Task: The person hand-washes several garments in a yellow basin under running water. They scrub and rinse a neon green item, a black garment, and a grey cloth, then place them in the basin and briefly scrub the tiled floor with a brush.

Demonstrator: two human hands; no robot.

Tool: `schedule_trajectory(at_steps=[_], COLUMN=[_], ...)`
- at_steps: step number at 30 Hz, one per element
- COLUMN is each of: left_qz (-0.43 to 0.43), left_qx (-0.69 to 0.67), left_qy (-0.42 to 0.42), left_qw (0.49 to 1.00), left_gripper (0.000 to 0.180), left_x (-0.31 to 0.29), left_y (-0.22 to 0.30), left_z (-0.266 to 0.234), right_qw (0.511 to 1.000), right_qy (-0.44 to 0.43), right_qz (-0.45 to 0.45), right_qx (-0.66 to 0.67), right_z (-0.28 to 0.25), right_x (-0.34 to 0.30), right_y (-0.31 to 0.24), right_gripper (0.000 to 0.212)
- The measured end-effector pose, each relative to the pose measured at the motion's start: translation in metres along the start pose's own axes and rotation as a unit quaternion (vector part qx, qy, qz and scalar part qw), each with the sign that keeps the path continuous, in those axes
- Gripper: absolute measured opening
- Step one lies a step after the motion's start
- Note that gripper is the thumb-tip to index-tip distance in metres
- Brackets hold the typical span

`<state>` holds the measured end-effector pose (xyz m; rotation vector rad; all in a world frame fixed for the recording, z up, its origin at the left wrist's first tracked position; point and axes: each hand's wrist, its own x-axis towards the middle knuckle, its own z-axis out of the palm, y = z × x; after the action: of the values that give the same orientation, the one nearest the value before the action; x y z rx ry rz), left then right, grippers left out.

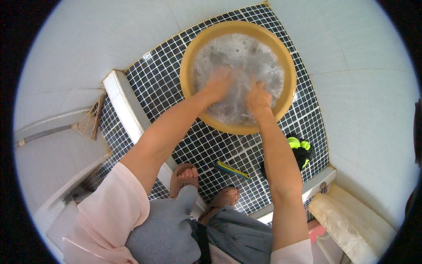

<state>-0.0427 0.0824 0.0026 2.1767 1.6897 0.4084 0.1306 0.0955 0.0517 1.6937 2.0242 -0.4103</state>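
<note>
A round yellow-tan basin [186, 66] holds cloudy grey water topped with white suds [246, 48]. Both my arms reach down into it. At the water's surface, my left hand [218, 83] is smeared by motion and its fingers are partly sunk, so their pose is unclear. My right hand [258, 97] dips in at the near right, a little apart from the left. Its fingers curl down toward the water, and what they hold, if anything, is hidden by the foam. A darker grey patch [219, 58] shows under the suds beyond my left hand.
Dark mosaic tiles [154, 88] cover the floor. A yellow-green and blue brush [233, 169] lies near my sandalled feet [184, 178]. Black and neon-yellow items [301, 152] sit right of my right forearm. A white raised sill [127, 105] runs at left, near a wooden-handled tool [52, 133]. Pale walls close in.
</note>
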Motion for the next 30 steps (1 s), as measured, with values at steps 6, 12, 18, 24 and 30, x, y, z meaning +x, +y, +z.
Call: schedule_trajectory(at_steps=[6, 12, 18, 24, 30], left_qz=[-0.099, -0.139, -0.123, -0.020, -0.035], left_qx=[-0.088, -0.003, -0.057, -0.026, -0.181], left_qy=[-0.233, -0.408, -0.283, -0.175, -0.080], left_qw=[0.963, 0.902, 0.949, 0.984, 0.980], left_gripper=[0.041, 0.041, 0.051, 0.056, 0.065], left_x=[0.023, 0.045, 0.057, 0.015, -0.020], left_y=[-0.031, -0.030, -0.025, -0.024, 0.005], left_z=[0.011, -0.015, -0.020, -0.029, -0.099], right_qw=[0.989, 0.992, 0.978, 0.953, 0.919], right_qy=[0.117, -0.004, -0.004, 0.119, -0.060], right_qz=[-0.085, -0.025, -0.050, -0.043, -0.144], right_qx=[-0.033, 0.127, 0.202, 0.275, 0.361], right_z=[0.049, 0.037, 0.043, 0.092, 0.006], right_x=[0.039, 0.066, 0.078, 0.052, 0.011], right_y=[0.016, 0.023, 0.029, 0.028, 0.050], right_gripper=[0.049, 0.041, 0.048, 0.052, 0.068])
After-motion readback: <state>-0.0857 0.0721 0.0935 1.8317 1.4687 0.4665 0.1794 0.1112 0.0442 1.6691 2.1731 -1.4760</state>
